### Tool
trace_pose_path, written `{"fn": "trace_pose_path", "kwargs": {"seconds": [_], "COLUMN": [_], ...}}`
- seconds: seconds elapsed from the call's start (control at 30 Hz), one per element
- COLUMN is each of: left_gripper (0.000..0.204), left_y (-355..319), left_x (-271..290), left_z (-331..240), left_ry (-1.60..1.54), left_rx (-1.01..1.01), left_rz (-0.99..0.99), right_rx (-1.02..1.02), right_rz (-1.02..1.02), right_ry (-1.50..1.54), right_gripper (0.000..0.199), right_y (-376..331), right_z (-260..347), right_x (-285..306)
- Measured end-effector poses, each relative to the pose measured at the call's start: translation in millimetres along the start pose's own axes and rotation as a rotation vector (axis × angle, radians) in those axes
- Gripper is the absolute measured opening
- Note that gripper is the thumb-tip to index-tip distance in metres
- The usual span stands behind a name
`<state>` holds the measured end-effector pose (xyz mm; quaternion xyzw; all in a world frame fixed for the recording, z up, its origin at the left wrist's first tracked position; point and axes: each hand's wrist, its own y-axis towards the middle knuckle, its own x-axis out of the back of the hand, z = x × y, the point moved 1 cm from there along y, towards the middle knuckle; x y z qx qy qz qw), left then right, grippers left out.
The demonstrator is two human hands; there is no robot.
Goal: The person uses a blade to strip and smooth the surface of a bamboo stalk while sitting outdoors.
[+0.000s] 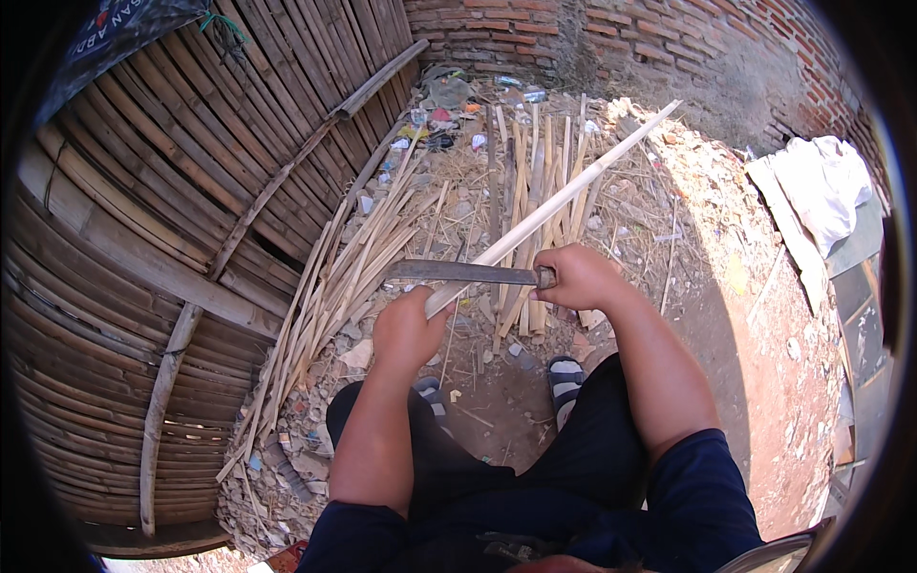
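My left hand [405,329] is closed round the near end of a long pale bamboo strip [583,179], which slants up and away to the right. In my right hand [579,277] is the handle of a machete [458,272] with a dark, worn blade. The blade points left and lies across the strip just beyond my left hand, its tip reaching past the strip. Whether the edge bites into the bamboo cannot be made out. Beneath the strip, several split bamboo sticks [535,167] lie on the ground, pointing away from me.
A heap of thin bamboo strips [330,286] leans along the woven bamboo wall [124,248] on the left. A brick wall [659,48] closes off the back. Rubble and litter [439,116] cover the ground. White sacking [826,191] lies at right. My sandalled feet [566,382] are below.
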<state>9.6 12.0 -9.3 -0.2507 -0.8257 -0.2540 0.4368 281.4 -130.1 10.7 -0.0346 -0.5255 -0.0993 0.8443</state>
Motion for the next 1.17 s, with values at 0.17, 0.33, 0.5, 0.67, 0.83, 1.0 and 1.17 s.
{"fn": "trace_pose_path", "kwargs": {"seconds": [0.17, 0.33, 0.5, 0.67, 0.83, 1.0, 1.17], "left_gripper": [0.034, 0.033, 0.033, 0.033, 0.032, 0.032, 0.033], "left_y": [0.7, 0.4, 0.5, -1.1, 0.5, 0.6, 0.1], "left_x": [0.5, 0.7, 1.0, -3.6, -0.7, 0.8, 0.4], "left_z": [-1.9, -2.4, -5.4, 2.0, -1.5, -4.7, -2.9], "left_ry": [-0.01, -0.018, -0.016, -0.006, -0.007, -0.02, -0.02], "left_rx": [0.013, 0.004, 0.022, -0.029, 0.012, 0.011, 0.007], "left_rz": [-0.01, -0.024, -0.005, -0.042, -0.005, -0.014, -0.013], "right_rx": [-0.152, -0.244, -0.03, -0.001, -0.13, -0.283, -0.159], "right_rz": [-0.061, -0.11, -0.07, 0.042, -0.06, -0.09, 0.023], "right_ry": [0.1, 0.089, 0.004, -0.043, 0.093, 0.097, 0.025], "right_gripper": [0.044, 0.045, 0.039, 0.039, 0.041, 0.044, 0.048], "right_y": [-2.3, -6.1, -2.7, 0.9, -0.9, -6.7, -1.9], "right_z": [-27.0, -29.4, -7.2, 10.6, -22.9, -33.5, -8.3], "right_x": [15.7, 24.1, 3.1, -1.4, 13.4, 24.1, 14.9]}}
